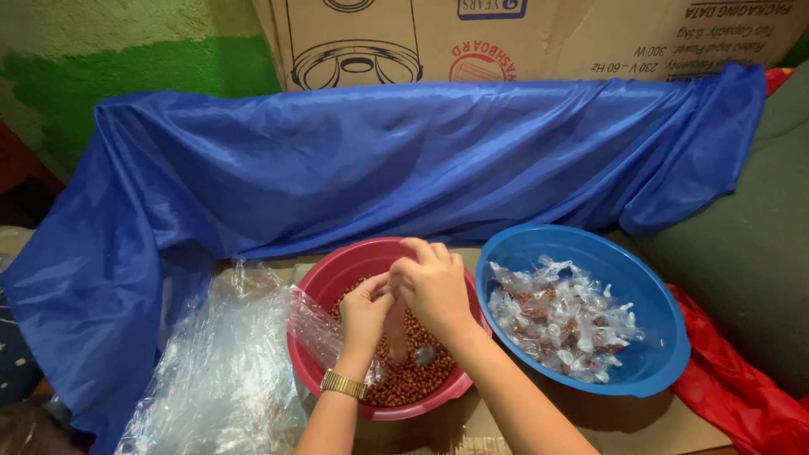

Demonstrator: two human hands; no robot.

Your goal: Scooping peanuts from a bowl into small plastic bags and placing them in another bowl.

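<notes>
Peanuts (413,379) fill the red bowl (337,274) at six o'clock; a blue bowl (649,286) of wrapped packets (560,316) sits at its three o'clock. Left hand (364,312) and right hand (434,282) together pinch a narrow filled plastic packet (396,330) above the nuts.

Red bowl (333,282) of brown nuts (413,379), blue bowl (666,337), blue sheet (379,160), green wall (152,76).

Both hands, left hand (364,310) and right hand (431,285), pinch a small clear packet (396,330) over the round red plastic bowl (337,274) of brown nuts (413,377).
</notes>
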